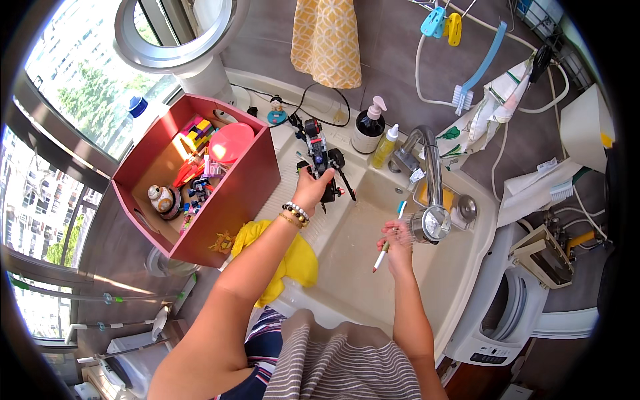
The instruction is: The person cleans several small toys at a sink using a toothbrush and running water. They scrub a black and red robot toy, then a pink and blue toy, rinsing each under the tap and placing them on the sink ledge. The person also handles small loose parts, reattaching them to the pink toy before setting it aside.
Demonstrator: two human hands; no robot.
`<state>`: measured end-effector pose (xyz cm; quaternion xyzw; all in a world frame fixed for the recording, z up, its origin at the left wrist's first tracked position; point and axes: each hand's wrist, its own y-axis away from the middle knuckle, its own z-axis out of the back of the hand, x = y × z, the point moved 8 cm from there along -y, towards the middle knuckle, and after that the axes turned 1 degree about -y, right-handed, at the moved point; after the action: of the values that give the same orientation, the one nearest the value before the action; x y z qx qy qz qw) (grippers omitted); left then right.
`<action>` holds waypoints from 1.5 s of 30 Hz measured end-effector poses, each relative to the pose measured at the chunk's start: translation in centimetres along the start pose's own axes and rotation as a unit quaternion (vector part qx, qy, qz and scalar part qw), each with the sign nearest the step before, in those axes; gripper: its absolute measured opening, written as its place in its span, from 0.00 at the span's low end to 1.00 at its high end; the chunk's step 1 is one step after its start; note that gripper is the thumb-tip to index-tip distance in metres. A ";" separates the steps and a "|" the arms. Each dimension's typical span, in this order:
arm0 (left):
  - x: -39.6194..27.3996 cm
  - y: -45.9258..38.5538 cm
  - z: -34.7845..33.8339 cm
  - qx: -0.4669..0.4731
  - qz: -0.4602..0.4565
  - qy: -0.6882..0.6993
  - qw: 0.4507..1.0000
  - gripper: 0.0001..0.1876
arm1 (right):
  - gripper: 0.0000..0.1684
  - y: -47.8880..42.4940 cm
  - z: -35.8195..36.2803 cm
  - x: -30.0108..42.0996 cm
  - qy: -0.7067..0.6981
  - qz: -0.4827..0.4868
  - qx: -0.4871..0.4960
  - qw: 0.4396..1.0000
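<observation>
My left hand (313, 189) grips a black toy vehicle (318, 150) built of bricks, with dark wheels, above the ribbed washboard (285, 187) at the sink's left. In my right hand (397, 245) is a toothbrush (381, 257) with a white and green handle, its blue and white bristle head (401, 207) pointing up. Water runs from the chrome faucet (432, 220) beside the fingers of that hand. Beneath both hands is the beige sink basin (360, 285). A small doll figurine (276, 110) on a teal base stands behind the vehicle.
A red box (250, 175) of toys stands left, a yellow cloth (295, 260) beside it. Behind the sink are a pump bottle (369, 127) and a yellow squeeze bottle (385, 147). A sponge (440, 195) sits by the faucet. A washing machine (500, 320) is at right.
</observation>
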<state>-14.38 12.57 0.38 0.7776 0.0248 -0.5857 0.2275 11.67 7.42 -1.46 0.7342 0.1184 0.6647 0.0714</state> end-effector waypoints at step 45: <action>-16.6 -2.6 25.6 0.002 0.065 -0.748 0.660 0.29 | 0.15 1.8 -0.7 0.1 -0.177 -0.076 -0.028 0.981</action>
<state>-43.37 8.87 9.45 0.0770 -0.2052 -0.9538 0.2055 11.16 5.72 -0.79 0.8269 0.1406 0.5197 0.1627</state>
